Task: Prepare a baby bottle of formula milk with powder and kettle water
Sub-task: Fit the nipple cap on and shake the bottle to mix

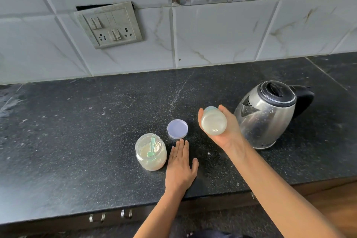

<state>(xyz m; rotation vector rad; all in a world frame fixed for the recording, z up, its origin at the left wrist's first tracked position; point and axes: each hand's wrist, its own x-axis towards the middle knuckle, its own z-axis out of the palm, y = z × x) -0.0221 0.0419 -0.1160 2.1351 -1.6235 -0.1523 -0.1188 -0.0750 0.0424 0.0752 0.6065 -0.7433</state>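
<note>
Holding a clear plastic baby bottle (pixel 214 120) filled with pale milky liquid, the right hand (pixel 225 129) has its fingers wrapped round the body, bottle tilted well off upright. Its base faces the camera and its teal collar end points away toward the wall, so the long axis runs roughly front to back, above the black speckled stone counter (pixel 77 131). Looks like the mixing or shaking step; powder and water already seem to be in, though the teat end is mostly hidden behind the bottle's body.

The left hand (pixel 180 164) lies flat and released on the counter, palm down, gripping nothing. It sits just beside the open clear plastic jar of cream powder (pixel 151 152), on that jar's right, with a small green scoop (pixel 151 148) standing in the powder. The round lilac lid (pixel 177 129) lies just beyond the left fingertips, between jar and bottle, inside facing up.

Key relation: lid and jar both lie on the left hand's side, much nearer it than the busy right hand, so closing the jar probably falls to the left. The steel electric kettle with black lid and handle (pixel 267 114) stands right of the bottle, lid closed, spout toward it.
</note>
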